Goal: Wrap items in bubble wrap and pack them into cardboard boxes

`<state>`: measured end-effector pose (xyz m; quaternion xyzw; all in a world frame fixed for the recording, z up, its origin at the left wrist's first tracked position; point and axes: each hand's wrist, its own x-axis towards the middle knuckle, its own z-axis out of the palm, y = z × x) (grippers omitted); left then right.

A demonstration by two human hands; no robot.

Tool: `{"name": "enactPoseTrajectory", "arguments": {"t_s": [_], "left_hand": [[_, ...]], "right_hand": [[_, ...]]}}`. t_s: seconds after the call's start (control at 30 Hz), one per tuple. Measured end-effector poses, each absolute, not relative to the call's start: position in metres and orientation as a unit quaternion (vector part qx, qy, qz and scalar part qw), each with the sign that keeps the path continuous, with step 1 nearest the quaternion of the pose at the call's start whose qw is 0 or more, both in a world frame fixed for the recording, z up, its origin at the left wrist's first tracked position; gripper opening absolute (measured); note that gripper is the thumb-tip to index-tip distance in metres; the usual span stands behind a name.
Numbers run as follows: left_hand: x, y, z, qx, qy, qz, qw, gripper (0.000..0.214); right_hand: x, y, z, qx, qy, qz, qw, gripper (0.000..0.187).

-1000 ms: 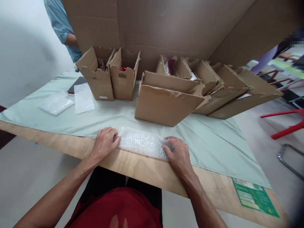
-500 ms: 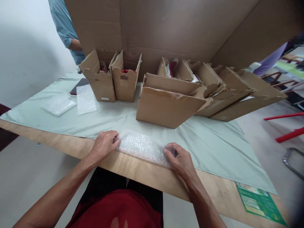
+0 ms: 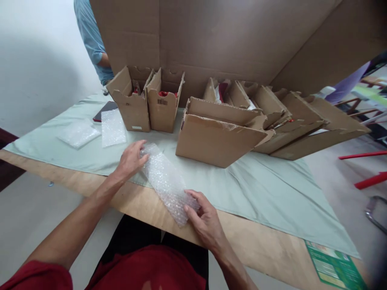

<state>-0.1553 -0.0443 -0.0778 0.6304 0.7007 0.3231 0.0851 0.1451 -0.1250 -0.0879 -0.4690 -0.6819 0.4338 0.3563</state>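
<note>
A long folded strip of bubble wrap point(image 3: 165, 177) lies aslant at the table's front edge, its near end over the bare wood. My left hand point(image 3: 132, 160) grips its far left end, with the thumb and fingers at the corner. At the near right end my right hand point(image 3: 203, 219) holds the strip between thumb and fingers. Whether anything is wrapped inside, I cannot tell. Two flat bubble wrap pieces, one to the left point(image 3: 79, 133) and one beside the boxes point(image 3: 113, 128), lie on the pale green cloth point(image 3: 193, 177).
Behind the strip stands an open cardboard box point(image 3: 216, 139). Several more stand behind and right, and two tall boxes point(image 3: 133, 108) point(image 3: 163, 110) at left hold red items. A large cardboard panel point(image 3: 205, 40) rises behind. A dark flat object point(image 3: 105, 109) and a person's blue sleeve point(image 3: 90, 36) show left.
The bubble wrap strip has turned from lying along the table edge to a slant. My left hand moved away from me with its end; my right hand came nearer and leftward.
</note>
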Motion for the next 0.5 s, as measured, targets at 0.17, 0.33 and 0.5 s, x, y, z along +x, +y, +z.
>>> {"name": "enactPoseTrajectory", "arguments": {"t_s": [0.17, 0.33, 0.5], "left_hand": [[-0.126, -0.074, -0.090, 0.705, 0.645, 0.294, 0.004, 0.037], [-0.113, -0.105, -0.099, 0.746, 0.618, 0.245, 0.038, 0.025], [-0.125, -0.087, -0.101, 0.808, 0.534, 0.236, 0.076, 0.028]], "right_hand": [[0.135, -0.122, -0.091, -0.468, -0.652, 0.481, 0.353, 0.016], [0.138, -0.120, -0.078, -0.460, -0.654, 0.536, 0.269, 0.011], [0.131, -0.131, -0.079, -0.438, -0.660, 0.553, 0.260, 0.009]]}}
